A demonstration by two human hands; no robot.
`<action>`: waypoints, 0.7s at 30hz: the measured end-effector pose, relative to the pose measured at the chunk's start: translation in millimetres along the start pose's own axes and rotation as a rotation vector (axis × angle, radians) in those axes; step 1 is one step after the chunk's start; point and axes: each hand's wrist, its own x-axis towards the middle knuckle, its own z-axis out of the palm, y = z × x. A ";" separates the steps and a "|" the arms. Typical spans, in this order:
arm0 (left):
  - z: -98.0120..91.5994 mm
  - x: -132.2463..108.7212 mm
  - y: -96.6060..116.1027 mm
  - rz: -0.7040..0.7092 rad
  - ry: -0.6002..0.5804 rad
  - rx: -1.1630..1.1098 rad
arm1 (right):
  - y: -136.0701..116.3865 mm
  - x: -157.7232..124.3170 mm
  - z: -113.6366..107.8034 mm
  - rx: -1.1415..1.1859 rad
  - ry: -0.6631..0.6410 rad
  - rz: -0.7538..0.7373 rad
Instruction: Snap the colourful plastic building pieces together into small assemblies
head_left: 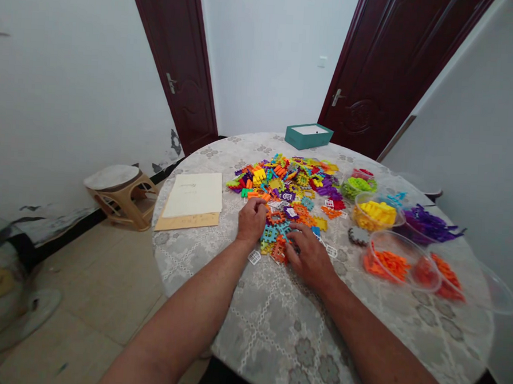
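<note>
Between the 2 forearms the tablecloth leaves room; ahead the pile of pieces and, at right, plastic tubs stand in the way.

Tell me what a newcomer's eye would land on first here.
Probably the heap of bright pieces in the middle of the table, with the left hand and right hand at its near side. Next, the clear tubs along the table's right, then the green box near the far edge.
</note>
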 end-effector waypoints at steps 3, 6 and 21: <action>-0.5 0.2 -2.9 0.004 -0.005 0.003 | -1.0 1.5 -1.6 -0.001 0.020 -0.004; -1.8 0.6 -2.2 0.003 -0.011 0.001 | -3.1 1.9 -2.4 0.000 0.047 -0.002; -9.7 -13.3 13.8 0.255 -0.286 0.049 | 1.8 7.2 3.3 -0.012 0.141 0.007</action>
